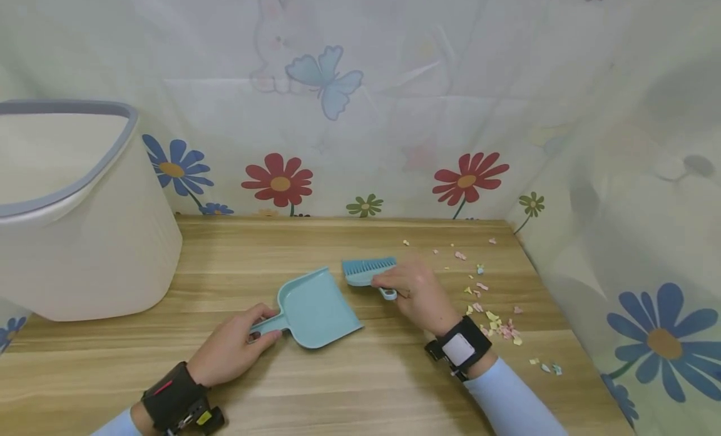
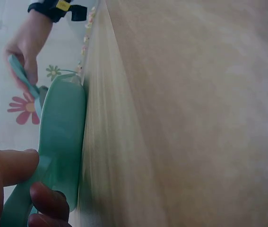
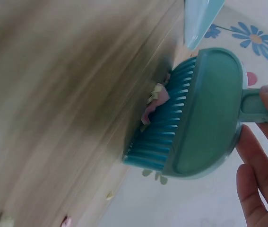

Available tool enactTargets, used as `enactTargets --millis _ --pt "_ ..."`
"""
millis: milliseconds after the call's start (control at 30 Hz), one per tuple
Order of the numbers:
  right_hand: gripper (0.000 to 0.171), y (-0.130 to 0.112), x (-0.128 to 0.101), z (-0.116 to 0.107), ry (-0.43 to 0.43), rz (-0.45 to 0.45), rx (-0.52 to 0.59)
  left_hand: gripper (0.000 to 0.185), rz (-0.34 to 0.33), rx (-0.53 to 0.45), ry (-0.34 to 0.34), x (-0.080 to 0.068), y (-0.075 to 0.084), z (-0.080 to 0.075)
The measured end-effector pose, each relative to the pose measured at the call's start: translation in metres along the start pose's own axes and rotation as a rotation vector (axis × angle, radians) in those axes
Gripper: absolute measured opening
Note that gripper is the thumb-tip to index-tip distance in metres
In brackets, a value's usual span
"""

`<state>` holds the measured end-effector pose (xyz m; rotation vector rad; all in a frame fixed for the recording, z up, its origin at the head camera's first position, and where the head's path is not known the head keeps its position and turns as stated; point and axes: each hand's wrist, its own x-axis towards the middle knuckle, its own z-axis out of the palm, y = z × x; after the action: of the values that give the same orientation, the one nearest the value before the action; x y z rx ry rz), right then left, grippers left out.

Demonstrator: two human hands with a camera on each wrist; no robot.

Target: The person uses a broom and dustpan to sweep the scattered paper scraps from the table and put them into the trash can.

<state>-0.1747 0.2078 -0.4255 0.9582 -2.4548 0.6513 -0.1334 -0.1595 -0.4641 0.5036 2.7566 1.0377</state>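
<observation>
My left hand [image 1: 231, 349] grips the handle of a light blue dustpan [image 1: 317, 311], which lies on the wooden table with its wide edge to the right. Thumb and fingers wrap that handle in the left wrist view. Just beyond the pan's edge, my right hand [image 1: 419, 293] holds a small blue hand brush [image 1: 360, 272] by its handle. Against its bristles [image 3: 157, 137] in the right wrist view sit a few pink and yellow paper scraps [image 3: 158, 96]. More torn paper scraps [image 1: 507, 331] lie scattered at the right of the table, beside and beyond the right forearm.
A large white bin [image 1: 112, 236] with a grey-blue rim stands at the left. A sheet printed with flowers [image 1: 394, 129] hangs behind the wooden table [image 1: 270, 242] and along its right side. Each wrist wears a black strap with a small device.
</observation>
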Motion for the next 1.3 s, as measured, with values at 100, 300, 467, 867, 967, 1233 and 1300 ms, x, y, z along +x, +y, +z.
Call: enactTargets --millis 100,300,467,867,967,1233,1300 --pt "0.040 -0.006 -0.008 -0.009 -0.009 -0.030 0.015 0.031 -0.003 0.000 -0.003 0.000 0.000 0.001" --pt "0.041 -0.005 -0.010 -0.025 0.069 -0.033 0.071 0.032 -0.006 0.001 -0.008 0.000 0.003 0.001" --pt "0.033 0.009 0.002 -0.039 0.144 0.022 0.024 0.032 -0.018 -0.010 -0.016 0.000 0.003 0.002" --pt "0.026 0.064 0.025 -0.037 0.183 0.124 -0.150 0.032 -0.016 -0.007 -0.011 0.000 0.004 0.001" --pt "0.027 0.070 0.023 -0.029 0.152 0.186 -0.173 0.032 -0.021 -0.010 -0.011 0.000 0.004 0.001" --pt "0.025 0.043 0.016 -0.016 0.129 0.178 -0.169 0.032 -0.017 0.005 -0.013 0.002 0.003 0.002" --pt "0.026 0.032 0.014 -0.014 0.122 0.149 -0.160 0.031 -0.028 0.005 -0.018 0.002 0.003 0.002"
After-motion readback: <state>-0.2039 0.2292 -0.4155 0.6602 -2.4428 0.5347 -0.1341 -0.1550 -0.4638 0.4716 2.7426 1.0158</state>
